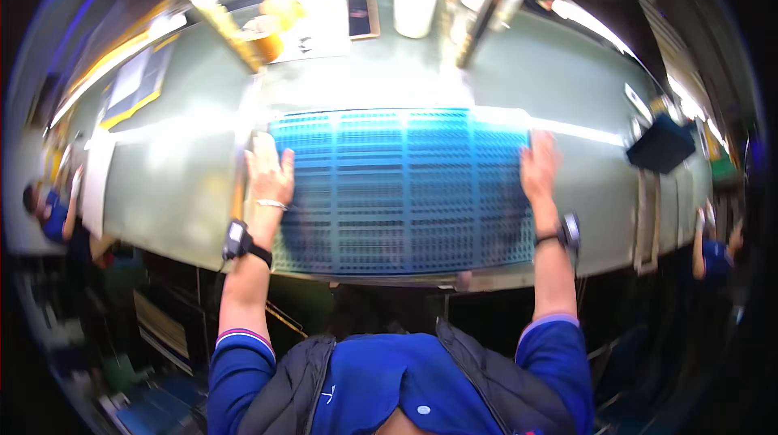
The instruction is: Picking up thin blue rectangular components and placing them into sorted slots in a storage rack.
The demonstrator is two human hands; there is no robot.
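Note:
A wide blue panel [438, 192] with a fine grid of rows and columns lies on the pale bench before me. My left hand [269, 171] rests at its left edge, fingers stretched away from me and the thumb apart toward the panel. At the right edge sits my right hand [539, 166], its fingers also stretched out and somewhat blurred. Both hands touch or nearly touch the panel's sides; whether fingertips reach beneath it I cannot tell. Each wrist wears a dark-strapped device, and the left also has a thin bracelet.
Behind the panel stand a white container [415, 5], a dark phone-like object [359, 17] and an orange tub [263, 39]. A black box-shaped thing [661, 145] is at the right. Co-workers in blue [53, 216] appear at both far sides. Posts [486, 13] rise from the bench.

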